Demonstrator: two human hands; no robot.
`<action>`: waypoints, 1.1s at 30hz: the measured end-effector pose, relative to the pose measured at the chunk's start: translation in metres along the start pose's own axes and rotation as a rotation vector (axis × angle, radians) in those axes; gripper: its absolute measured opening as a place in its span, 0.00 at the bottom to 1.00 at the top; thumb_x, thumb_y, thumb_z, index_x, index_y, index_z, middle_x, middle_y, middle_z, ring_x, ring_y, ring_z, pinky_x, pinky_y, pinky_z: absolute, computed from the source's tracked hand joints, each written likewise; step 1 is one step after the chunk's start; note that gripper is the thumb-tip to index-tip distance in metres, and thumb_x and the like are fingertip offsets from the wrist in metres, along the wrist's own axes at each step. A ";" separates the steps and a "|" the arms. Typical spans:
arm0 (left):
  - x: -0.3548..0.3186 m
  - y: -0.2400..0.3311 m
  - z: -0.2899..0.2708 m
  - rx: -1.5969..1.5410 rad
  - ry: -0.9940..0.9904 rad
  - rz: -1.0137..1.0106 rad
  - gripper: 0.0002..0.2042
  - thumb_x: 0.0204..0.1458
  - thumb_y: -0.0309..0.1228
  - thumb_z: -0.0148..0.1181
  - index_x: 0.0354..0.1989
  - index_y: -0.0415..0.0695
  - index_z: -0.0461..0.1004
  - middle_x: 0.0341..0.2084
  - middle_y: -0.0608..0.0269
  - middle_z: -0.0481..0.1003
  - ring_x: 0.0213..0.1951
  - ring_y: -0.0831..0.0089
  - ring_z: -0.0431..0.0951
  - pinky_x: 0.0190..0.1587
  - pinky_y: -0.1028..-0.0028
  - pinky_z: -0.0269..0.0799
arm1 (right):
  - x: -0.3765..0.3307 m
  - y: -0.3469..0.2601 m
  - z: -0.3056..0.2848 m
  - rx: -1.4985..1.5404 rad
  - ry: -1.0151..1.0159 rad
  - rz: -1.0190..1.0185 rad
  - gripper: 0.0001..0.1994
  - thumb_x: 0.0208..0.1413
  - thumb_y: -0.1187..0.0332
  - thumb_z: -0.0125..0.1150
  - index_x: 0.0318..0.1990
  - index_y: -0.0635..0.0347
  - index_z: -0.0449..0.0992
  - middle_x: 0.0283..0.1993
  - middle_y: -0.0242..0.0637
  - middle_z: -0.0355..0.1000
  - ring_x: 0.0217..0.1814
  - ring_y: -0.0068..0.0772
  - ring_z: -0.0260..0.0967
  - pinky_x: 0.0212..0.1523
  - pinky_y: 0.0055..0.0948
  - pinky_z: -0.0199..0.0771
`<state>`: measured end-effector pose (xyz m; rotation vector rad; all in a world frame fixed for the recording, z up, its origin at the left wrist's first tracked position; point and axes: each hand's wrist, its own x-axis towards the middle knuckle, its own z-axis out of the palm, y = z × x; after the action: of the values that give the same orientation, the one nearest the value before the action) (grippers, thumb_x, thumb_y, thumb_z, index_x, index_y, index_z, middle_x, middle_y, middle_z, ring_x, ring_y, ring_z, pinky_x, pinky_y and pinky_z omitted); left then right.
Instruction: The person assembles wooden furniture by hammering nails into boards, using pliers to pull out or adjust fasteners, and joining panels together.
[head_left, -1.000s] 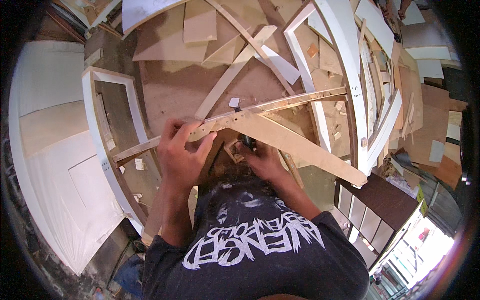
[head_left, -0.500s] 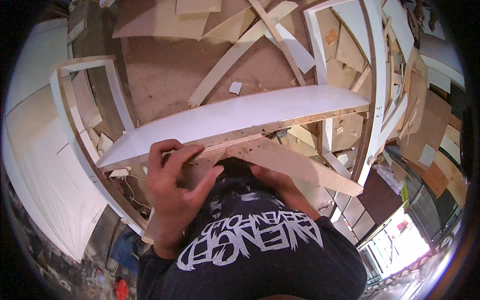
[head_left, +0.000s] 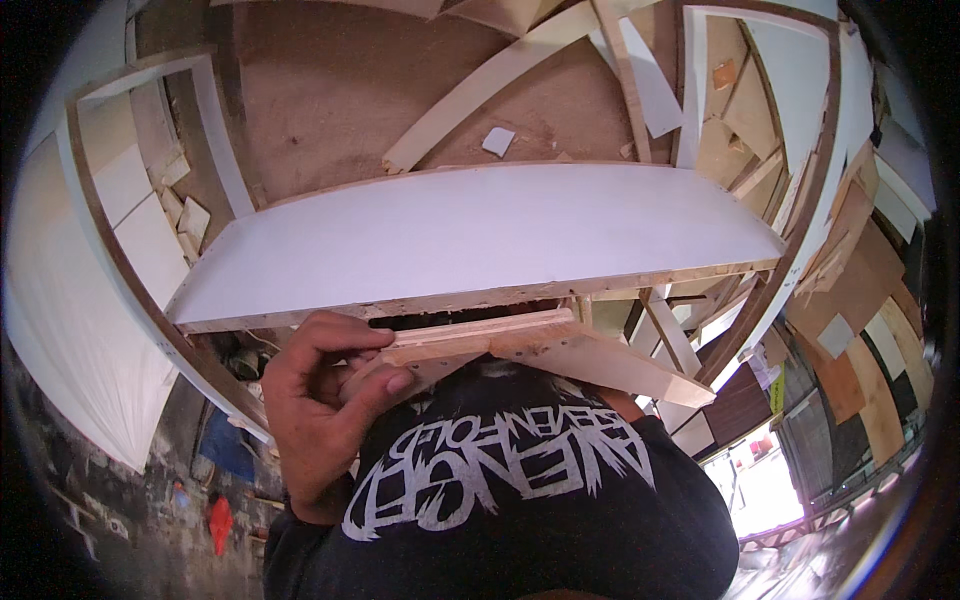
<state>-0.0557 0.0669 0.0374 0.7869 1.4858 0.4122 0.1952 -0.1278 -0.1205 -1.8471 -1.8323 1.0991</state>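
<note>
My left hand [head_left: 318, 400] grips the left end of an angled wooden piece [head_left: 620, 366], fingers over its upper edge and thumb on the near face. The piece looks like joined plywood strips, with small dark fastener marks near the joint. It is held against my shirt front, its right arm slanting down to the right. Just beyond it lies a long white-faced panel [head_left: 480, 235] with a raw wood edge, a dark gap between them. My right hand is hidden behind the piece; only a bit of the right forearm [head_left: 624, 403] shows.
White frames with brown edges stand at the left [head_left: 110, 215] and right [head_left: 800, 225] ends of the panel. Beyond lie a brown sheet [head_left: 330, 100], a curved wooden strip [head_left: 480, 80] and a small white offcut [head_left: 498, 141]. Stacked board pieces [head_left: 850, 350] are at far right.
The wooden piece now sits lower and farther from the white panel, with a gap opened between them. My left hand has closed on its end. The right forearm is more hidden; the view has shifted.
</note>
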 end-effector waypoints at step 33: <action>0.000 -0.003 0.012 0.687 -0.018 0.224 0.25 0.41 0.40 0.82 0.37 0.40 0.71 0.22 0.56 0.79 0.25 0.66 0.84 0.29 0.70 0.79 | 0.006 0.020 0.010 -0.019 0.023 -0.095 0.19 0.54 0.66 0.67 0.53 0.62 0.76 0.50 0.54 0.74 0.55 0.57 0.72 0.59 0.50 0.69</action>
<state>-0.0445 0.0618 0.0340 1.5027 1.5371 0.0434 0.2017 -0.1277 -0.1432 -1.7562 -1.9020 1.0265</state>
